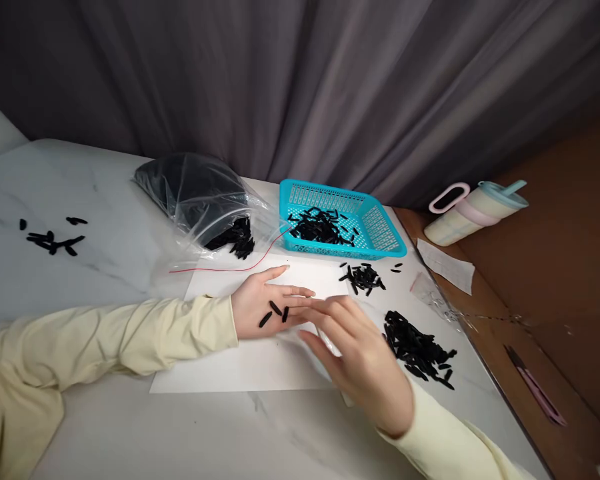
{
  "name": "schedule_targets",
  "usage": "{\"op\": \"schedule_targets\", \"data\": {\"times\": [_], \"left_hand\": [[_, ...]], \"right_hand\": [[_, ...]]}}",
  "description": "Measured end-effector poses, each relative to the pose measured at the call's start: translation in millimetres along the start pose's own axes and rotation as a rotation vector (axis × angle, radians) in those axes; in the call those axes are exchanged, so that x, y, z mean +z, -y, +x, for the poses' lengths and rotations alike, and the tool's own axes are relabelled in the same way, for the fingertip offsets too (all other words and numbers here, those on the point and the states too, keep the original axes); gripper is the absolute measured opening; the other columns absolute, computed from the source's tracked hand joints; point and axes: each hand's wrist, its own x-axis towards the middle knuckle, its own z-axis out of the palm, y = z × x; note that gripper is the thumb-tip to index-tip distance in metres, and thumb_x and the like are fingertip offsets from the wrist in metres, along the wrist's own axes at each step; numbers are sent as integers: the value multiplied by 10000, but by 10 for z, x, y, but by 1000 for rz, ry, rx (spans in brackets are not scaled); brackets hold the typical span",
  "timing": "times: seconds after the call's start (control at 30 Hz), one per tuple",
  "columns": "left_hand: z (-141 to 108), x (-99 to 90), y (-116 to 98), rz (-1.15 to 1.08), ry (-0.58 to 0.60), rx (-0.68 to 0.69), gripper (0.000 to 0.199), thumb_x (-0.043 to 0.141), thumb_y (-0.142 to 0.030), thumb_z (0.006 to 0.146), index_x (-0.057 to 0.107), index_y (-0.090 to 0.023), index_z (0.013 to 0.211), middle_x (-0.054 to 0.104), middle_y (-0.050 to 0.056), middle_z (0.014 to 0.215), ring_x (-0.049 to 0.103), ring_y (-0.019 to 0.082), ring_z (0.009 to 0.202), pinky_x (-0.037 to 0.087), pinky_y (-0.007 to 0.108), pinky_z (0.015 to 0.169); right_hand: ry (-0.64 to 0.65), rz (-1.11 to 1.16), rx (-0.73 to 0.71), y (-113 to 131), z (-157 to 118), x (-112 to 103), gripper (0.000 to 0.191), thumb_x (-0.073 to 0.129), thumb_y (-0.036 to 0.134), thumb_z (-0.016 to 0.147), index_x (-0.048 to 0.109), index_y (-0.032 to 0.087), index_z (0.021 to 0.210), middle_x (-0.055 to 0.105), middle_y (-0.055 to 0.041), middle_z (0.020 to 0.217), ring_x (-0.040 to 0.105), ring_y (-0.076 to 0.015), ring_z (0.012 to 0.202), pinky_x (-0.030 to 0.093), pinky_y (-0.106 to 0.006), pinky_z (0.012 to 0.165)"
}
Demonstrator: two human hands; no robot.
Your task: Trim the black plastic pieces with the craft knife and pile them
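Note:
My left hand [273,303] lies palm up over a white sheet of paper [220,367], fingers stretched out to the right. Three small, elongated black pieces [275,308] rest on its palm. From the right, my right hand [355,353] reaches across, its fingertips at the left hand's fingers; whether they touch is hard to see. Its thumb and index finger stand apart, slightly blurred, with nothing visible between them. Just right of that hand lies a large pile of black pieces [415,343]. Beyond the hands is a smaller pile of black pieces [364,277].
A blue perforated basket [390,230] holds more black pieces. Beside it, a clear zip bag [195,200] with a red seal spills some out. Scattered pieces [55,243] lie far left. At right are a tumbler [470,213], a white paper slip [447,267] and a pink-handled tool [537,390].

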Motion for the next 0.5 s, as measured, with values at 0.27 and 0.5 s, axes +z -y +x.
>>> {"op": "schedule_targets", "data": {"times": [0.27,0.5], "left_hand": [[31,-59,14,48,59,-33,434,364,-459,850,558,-73,883,542,45,674,497,126,567,375,224,537],[53,-54,77,330,-24,-95,345,527,-423,796,585,-94,883,604,58,833,588,161,744,382,225,555]], "right_hand": [[-35,181,21,-43,66,372,121,494,106,851,588,119,925,618,-87,868,499,-198,828,457,-361,692],[-183,335,97,-132,-254,188,224,533,11,800,578,160,962,630,-58,896,523,-173,859,443,-338,728]]}}
